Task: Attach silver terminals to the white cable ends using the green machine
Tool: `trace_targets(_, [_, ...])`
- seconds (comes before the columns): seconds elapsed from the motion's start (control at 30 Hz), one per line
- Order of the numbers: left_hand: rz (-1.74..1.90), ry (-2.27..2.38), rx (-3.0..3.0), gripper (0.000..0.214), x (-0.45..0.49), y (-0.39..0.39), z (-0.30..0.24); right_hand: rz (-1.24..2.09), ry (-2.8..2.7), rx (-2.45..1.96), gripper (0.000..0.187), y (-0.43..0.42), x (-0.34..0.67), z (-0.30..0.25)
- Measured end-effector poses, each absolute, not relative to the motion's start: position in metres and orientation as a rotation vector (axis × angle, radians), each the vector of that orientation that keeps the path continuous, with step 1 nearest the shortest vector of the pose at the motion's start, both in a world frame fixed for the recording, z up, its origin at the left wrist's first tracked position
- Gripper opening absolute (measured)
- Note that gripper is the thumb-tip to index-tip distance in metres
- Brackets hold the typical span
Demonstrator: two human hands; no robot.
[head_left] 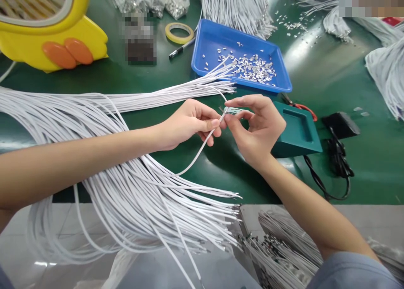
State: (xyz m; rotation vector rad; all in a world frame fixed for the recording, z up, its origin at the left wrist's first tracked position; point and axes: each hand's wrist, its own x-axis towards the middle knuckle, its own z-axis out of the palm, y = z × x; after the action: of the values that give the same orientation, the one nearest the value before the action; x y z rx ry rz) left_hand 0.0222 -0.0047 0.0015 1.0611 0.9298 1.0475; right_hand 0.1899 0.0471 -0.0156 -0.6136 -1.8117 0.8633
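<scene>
My left hand [200, 120] pinches a thin white cable [198, 153] between thumb and fingers, close to one end. Right beside it, my right hand [257, 122] is closed at the fingertips around the same cable; a small metal clip may be there, but I cannot make it out. The cable's tail curves down to a large bundle of white cables [132, 183] hanging over the table's front edge, under my left forearm. Behind my hands lies a second bundle of white cables [151, 96], its ends touching a blue tray [202, 68] with several small metal clips [255, 68].
A teal tool block [299, 131] sits partly behind my right hand, near red-handled pliers [304, 110] and a black adapter with a cord [341, 124]. Yellow tape [179, 33], a pen [181, 49] and a yellow duck-shaped object [72, 36] lie farther back. More cables [277, 247] are below the table.
</scene>
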Motion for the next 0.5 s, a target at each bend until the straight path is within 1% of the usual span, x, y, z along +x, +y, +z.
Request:
trace_targets(0.17, [1.064,0.925,1.022,0.017,0.0245,-0.0051,0.0015,0.718,-1.851,-0.665,0.025,0.0494,0.1946,-0.0201])
trace_targets(0.27, [1.084,0.920,0.995,0.014,0.0248,-0.0052,0.0015,0.701,-1.833,-0.661,0.020,0.0471,0.1945,-0.0195])
trace_targets(0.37, [1.099,0.912,0.981,0.009,0.0241,-0.0051,0.0008,0.818,-1.760,-0.659,0.017,0.0460,0.1926,-0.0164])
trace_targets(0.5, [1.101,0.932,1.010,0.007,0.0235,-0.0049,0.0002,1.042,-1.713,-0.694,0.026,0.0503,0.1908,-0.0126])
